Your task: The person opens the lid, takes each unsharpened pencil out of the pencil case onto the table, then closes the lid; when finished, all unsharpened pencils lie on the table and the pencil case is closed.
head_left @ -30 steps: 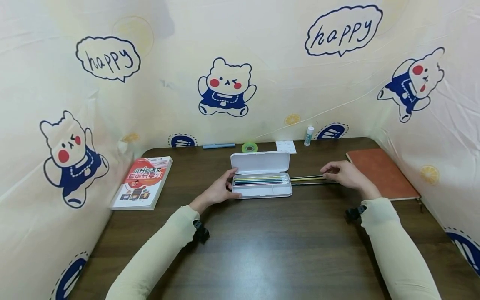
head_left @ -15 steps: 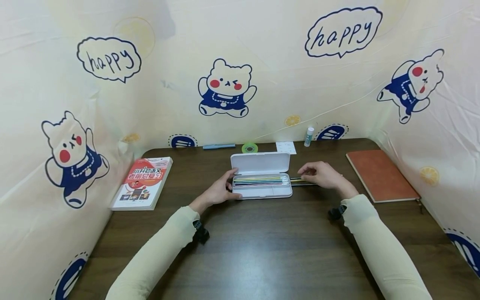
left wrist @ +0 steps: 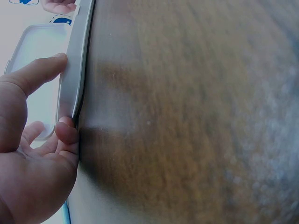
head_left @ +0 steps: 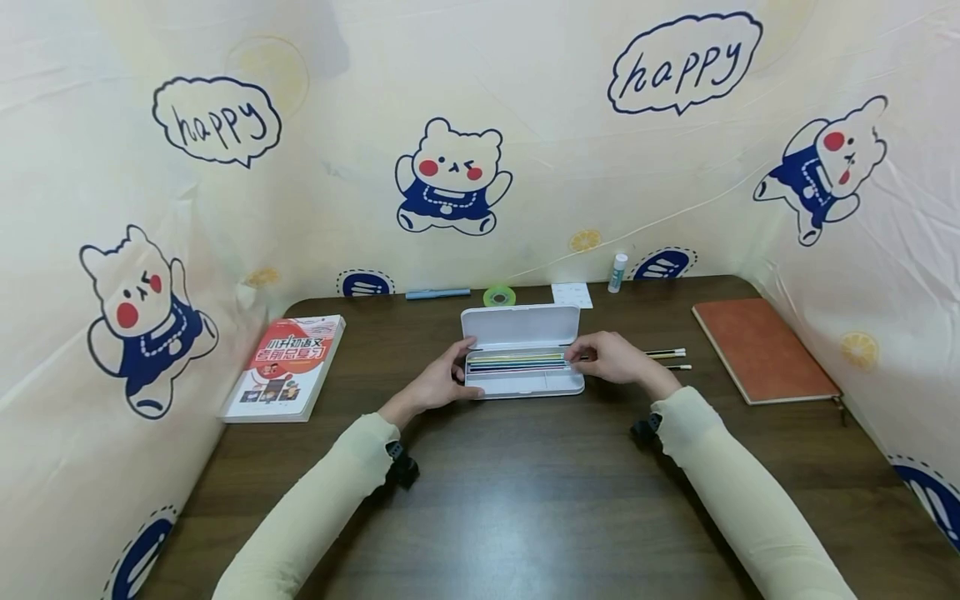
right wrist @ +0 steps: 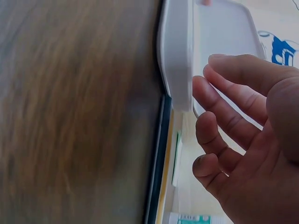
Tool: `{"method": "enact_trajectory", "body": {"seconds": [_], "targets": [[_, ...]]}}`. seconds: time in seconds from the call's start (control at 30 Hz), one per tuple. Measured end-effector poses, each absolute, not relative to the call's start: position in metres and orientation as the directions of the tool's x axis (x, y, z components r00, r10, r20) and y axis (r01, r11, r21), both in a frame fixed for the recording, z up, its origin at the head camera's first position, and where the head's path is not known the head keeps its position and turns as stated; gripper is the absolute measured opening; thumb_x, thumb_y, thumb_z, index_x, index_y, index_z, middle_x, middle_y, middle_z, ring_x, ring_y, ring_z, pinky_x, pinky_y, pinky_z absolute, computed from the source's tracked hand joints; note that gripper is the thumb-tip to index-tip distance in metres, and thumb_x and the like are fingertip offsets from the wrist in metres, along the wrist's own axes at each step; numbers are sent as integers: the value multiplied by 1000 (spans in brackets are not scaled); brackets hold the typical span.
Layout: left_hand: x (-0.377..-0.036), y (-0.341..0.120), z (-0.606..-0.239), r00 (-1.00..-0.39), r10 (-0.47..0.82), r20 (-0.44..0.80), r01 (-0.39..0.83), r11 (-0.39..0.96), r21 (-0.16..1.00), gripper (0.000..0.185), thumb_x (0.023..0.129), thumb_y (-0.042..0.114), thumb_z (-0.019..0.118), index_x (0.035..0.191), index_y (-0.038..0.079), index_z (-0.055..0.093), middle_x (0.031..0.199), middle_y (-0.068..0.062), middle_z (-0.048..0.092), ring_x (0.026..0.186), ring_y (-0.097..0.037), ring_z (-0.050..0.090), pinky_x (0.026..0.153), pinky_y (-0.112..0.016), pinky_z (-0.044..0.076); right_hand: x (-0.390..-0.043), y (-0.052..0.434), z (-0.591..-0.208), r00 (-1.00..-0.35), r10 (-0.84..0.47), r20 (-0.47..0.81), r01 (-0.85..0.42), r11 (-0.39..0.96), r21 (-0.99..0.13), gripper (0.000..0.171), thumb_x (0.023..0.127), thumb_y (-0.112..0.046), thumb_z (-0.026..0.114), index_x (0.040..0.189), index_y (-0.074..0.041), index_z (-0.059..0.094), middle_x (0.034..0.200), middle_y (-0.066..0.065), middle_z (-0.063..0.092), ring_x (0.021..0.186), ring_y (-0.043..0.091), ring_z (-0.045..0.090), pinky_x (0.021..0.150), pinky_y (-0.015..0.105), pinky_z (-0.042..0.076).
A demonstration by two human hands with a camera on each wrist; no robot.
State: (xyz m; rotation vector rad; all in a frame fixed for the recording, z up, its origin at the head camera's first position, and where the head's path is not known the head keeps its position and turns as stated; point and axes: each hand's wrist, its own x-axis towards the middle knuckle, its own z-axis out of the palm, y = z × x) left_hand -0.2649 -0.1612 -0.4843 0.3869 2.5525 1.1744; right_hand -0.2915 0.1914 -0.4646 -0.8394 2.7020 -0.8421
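Well, broad tabletop (head_left: 495, 483) before case edge (head_left: 525, 394)

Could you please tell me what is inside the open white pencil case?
The open white rectangular case holds several thin multicoloured pencils along its rear side. The right hand covers their right ends, which cannot be seen.

I see a study corner, whether in a home I can't tell from here: a wood-grain desk (head_left: 487, 492) closed in by creased pale sheeting (head_left: 322, 200) printed with cartoon bears (head_left: 446, 204), holding a schoolbook (head_left: 285, 367), a notebook (head_left: 765, 350), a pencil case (head_left: 517, 385) and a glue stick (head_left: 617, 273).
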Motion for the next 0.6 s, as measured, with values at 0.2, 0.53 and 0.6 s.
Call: {"method": "enact_trajectory", "body": {"seconds": [0.2,0.53,0.6], "targets": [[-265,-162,-484,-914,373,-158,120,622,773,94,84,27,82,158,26,23,146,-8,45,99,-22,49,84,-33,40,-292,181,-467,-806,-592,-13,-499,690,-524,16,92,-13,69,107,-14,75,98,-1,71,83,14,57,80,34,48],[-265,-162,-485,-916,372,-153,128,632,764,94,84,26,82,158,26,23,147,-8,45,98,-21,50,83,-32,40,-292,173,-468,-808,-588,-48,-487,711,-507,14,92,-10,69,101,-17,77,95,1,69,84,16,56,79,35,46],[-265,-161,-485,-916,371,-154,127,631,766,94,84,26,82,158,26,23,147,-8,45,98,-21,50,83,-32,40,-292,173,-468,-807,-588,-51,-486,711,-509,13,92,-10,69,100,-17,76,93,0,68,83,16,55,78,34,46]]}}
